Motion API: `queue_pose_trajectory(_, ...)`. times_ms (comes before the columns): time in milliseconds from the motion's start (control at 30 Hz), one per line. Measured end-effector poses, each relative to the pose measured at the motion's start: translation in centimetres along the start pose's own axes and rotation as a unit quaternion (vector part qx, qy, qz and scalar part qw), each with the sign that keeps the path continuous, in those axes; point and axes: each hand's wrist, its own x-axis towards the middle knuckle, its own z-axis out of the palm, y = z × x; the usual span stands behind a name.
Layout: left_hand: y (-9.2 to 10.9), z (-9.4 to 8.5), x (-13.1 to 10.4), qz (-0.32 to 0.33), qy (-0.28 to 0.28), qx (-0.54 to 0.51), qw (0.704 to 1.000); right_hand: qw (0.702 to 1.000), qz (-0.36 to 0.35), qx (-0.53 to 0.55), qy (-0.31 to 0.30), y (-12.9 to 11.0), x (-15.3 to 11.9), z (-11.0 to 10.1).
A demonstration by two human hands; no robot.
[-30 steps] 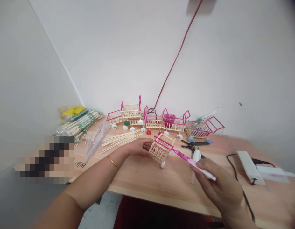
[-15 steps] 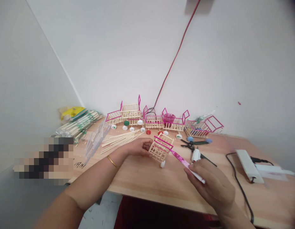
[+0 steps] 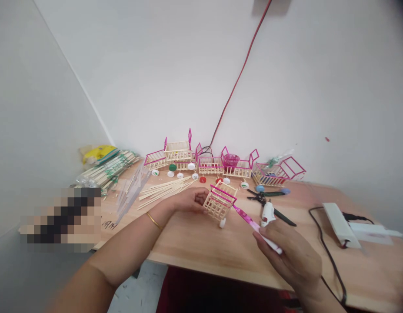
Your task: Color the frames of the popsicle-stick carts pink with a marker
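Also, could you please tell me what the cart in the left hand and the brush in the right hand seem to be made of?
The cart looks like thin bare wood or bamboo sticks, pale and matte, with some bars coated pink, probably paint. The brush seems to be plastic: its handle is smooth and white, smeared pink towards the tip; the bristle material is too small to tell.

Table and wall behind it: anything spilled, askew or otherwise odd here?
A reddish smudge marks the pale wall, up and right of the carts, perhaps stray paint. One cart seems perched on another, unlike the rest. No damage stands out.
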Motion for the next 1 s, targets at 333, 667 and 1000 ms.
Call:
queue_pose_trajectory(333, -0.4, -0.3, 0.1, -0.018, 0.007, 0.008, 1.0, 0.999, -0.007, -0.008, 0.036, 0.6, -1.0, 0.4)
queue_pose_trajectory(667, -0.2, -0.1, 0.1, -0.01, -0.007, -0.01, 1.0, 1.0, 0.017, 0.004, 0.01, 0.3, -1.0, 0.9)
queue_pose_trajectory(1000, -0.4, -0.2, 0.1, -0.011, 0.002, 0.002, 1.0, 0.999, 0.018, -0.018, 0.038, 1.0, -1.9, 1.0)
